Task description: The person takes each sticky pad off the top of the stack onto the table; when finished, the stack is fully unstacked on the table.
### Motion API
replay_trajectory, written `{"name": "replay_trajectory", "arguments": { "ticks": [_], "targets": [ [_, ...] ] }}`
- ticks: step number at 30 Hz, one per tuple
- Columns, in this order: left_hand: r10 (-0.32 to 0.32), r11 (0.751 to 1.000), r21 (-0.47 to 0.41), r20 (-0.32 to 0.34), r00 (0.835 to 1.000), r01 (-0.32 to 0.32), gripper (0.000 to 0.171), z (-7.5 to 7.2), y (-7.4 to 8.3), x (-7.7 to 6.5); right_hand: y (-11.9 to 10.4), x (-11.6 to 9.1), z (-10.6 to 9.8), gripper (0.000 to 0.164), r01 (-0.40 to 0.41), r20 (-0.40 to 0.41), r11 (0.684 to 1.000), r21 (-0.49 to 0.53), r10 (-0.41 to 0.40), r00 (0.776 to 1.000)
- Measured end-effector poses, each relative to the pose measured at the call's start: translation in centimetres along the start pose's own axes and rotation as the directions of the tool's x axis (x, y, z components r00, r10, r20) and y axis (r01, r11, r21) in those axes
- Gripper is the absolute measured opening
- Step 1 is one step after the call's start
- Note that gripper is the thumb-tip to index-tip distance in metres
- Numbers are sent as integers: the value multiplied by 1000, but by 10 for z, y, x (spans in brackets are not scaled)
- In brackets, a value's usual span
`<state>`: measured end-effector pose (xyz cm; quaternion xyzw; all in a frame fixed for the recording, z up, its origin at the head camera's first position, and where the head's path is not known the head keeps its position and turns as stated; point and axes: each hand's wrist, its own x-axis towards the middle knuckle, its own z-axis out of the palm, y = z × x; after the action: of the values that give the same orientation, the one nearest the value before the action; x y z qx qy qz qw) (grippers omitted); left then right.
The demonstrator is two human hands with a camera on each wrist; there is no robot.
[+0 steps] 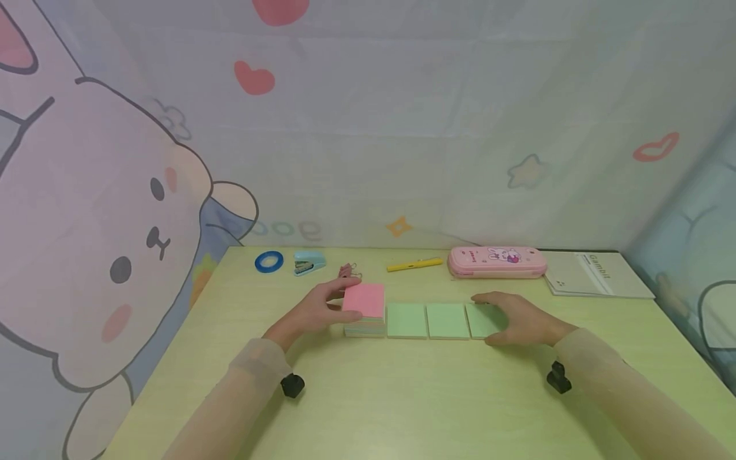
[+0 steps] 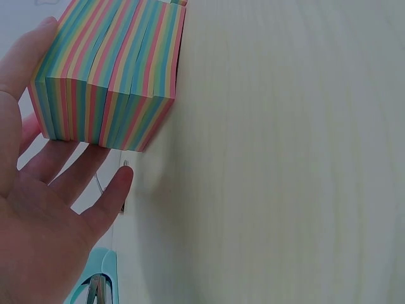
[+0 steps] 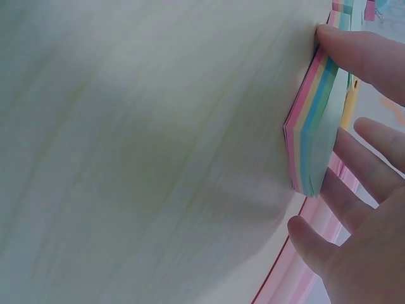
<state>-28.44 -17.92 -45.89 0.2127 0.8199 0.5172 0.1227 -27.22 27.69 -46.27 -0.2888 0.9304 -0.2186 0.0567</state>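
Note:
In the head view, a tall stack of sticky note pads [image 1: 365,301] with a pink top stands mid-table. My left hand [image 1: 313,306] holds it from the left, thumb at the near side and fingers at the far side. Its striped pink, yellow, blue and green edges show in the left wrist view. Rightward from the stack, three thin green-topped sticky note pads lie in a row: a left one [image 1: 406,321], a middle one [image 1: 448,321] and a right one [image 1: 482,319]. My right hand [image 1: 526,319] pinches the right pad between thumb and fingers at its near and far edges.
Along the back of the table [image 1: 402,396] lie a blue tape roll [image 1: 258,262], a light blue stapler [image 1: 309,262], pink binder clips [image 1: 346,271], a yellow pen [image 1: 415,264], a pink pencil case [image 1: 497,263] and a notebook [image 1: 598,278]. A printed curtain [image 1: 368,128] hangs behind.

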Motion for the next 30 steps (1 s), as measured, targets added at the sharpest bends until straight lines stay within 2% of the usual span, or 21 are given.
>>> {"name": "replay_trajectory", "arguments": {
  "ticks": [5, 10, 15, 20, 23, 30],
  "targets": [
    [6, 1000, -1, -1, 1000, -6, 75, -1, -2, -1, -3, 2, -1, 83, 0, 3, 1000, -2, 0, 1000],
    [9, 1000, -8, 3, 1000, -9, 76, -2, -1, -3, -19, 15, -4, 85, 43, -48, 999, 23, -42, 998],
    [16, 1000, -19, 3, 1000, -16, 75, -3, 1, -5, -54, 44, 0, 87, 119, -70, 990, 80, -114, 991],
    [30, 999, -34, 5, 1000, -30, 74, -3, -3, -2, -98, 75, 10, 88, 138, -45, 980, 146, -133, 990],
    [34, 999, -41, 7, 999, -34, 73, -2, -4, -1, -120, 92, 19, 88, 155, -35, 976, 153, -152, 988],
    [44, 998, -40, 7, 999, -43, 74, -1, -3, -1, -152, 118, 40, 92, 202, -32, 961, 187, -199, 979]
  ]
}}
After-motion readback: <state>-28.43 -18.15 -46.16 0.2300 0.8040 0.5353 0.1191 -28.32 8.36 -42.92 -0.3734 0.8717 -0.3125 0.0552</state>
